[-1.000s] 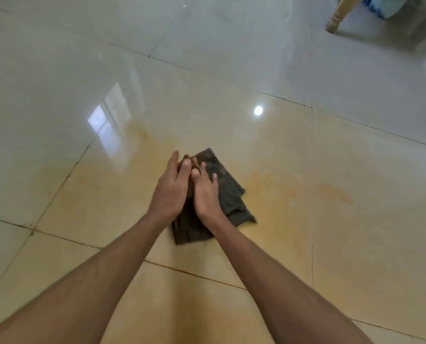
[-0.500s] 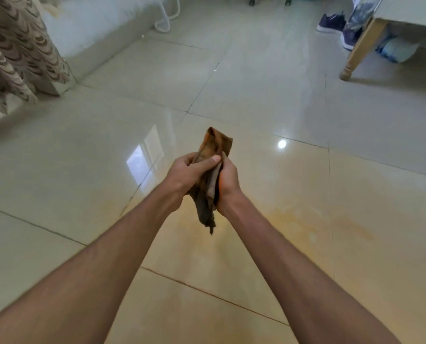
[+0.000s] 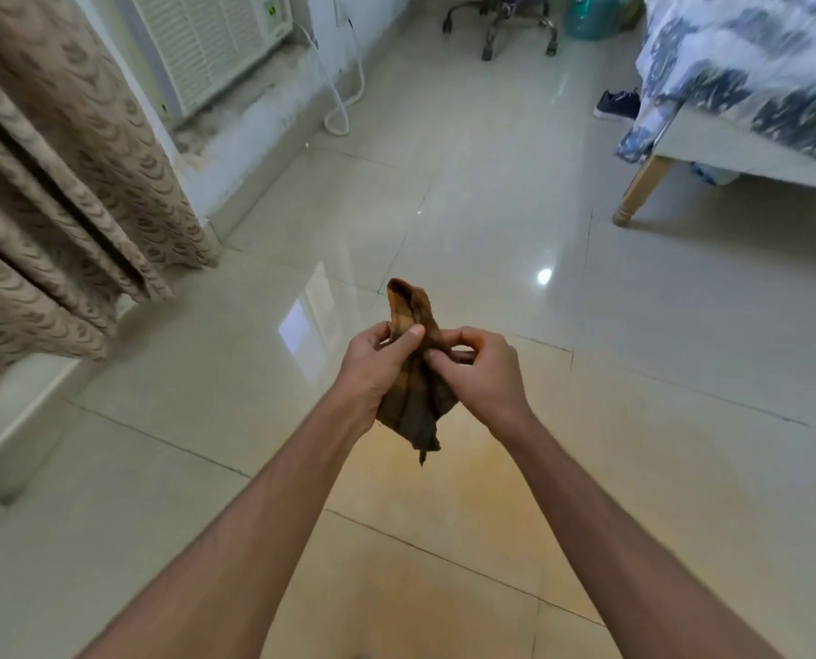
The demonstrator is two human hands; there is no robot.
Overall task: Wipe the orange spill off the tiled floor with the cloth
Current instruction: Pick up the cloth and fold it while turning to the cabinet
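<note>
A dark cloth (image 3: 413, 401), stained orange-brown, hangs bunched in the air well above the floor. My left hand (image 3: 375, 361) grips its left side with the thumb pressed on the fabric. My right hand (image 3: 479, 373) pinches its right edge between thumb and fingers. One corner of the cloth sticks up above my hands and a tail droops below them. A faint orange film (image 3: 448, 506) tints the glossy tiled floor (image 3: 206, 420) beneath and in front of my forearms.
A patterned beige curtain (image 3: 59, 192) hangs at the left above a low ledge. An air conditioner (image 3: 215, 35) sits at the far left wall. A bed (image 3: 748, 102) with a wooden leg (image 3: 636, 195) stands at the right, a shoe (image 3: 617, 106) and a chair base (image 3: 501, 21) beyond.
The cloth was lying flat on the floor under both hands; both hands have lifted it into the air and bunched it. The view has tilted up, showing more of the room.
</note>
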